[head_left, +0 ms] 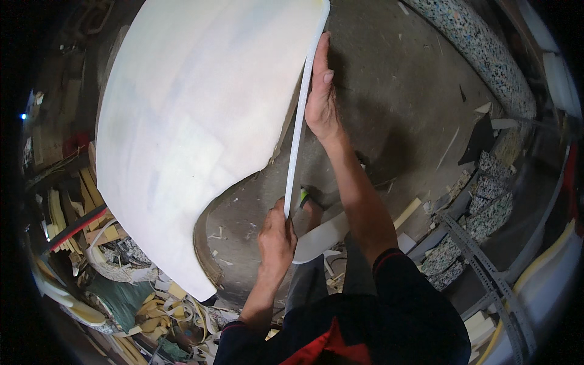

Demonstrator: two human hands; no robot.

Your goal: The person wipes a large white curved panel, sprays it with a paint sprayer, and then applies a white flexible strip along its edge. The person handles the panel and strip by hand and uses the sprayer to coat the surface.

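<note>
Across the head view's upper left lies a large, pale cream foam sheet (188,121), smooth, with curved edges, resting on a grey worktable (389,79). At its three o'clock edge, the right hand (320,97) presses flat, fingers extended, against a long thin white strip (299,131). At six o'clock, the left hand (277,240) pinches the strip's lower end.

Single view only, head-mounted, left of my two fisheye cameras; nothing shared with another view. Looks steeply down from above my forearms, which enter from 6 o'clock. Close range: my left hand (277,240) sits just below centre, my right hand (320,97) toward 12 o'clock. Straight edges bow near the rim; corners black.
</note>
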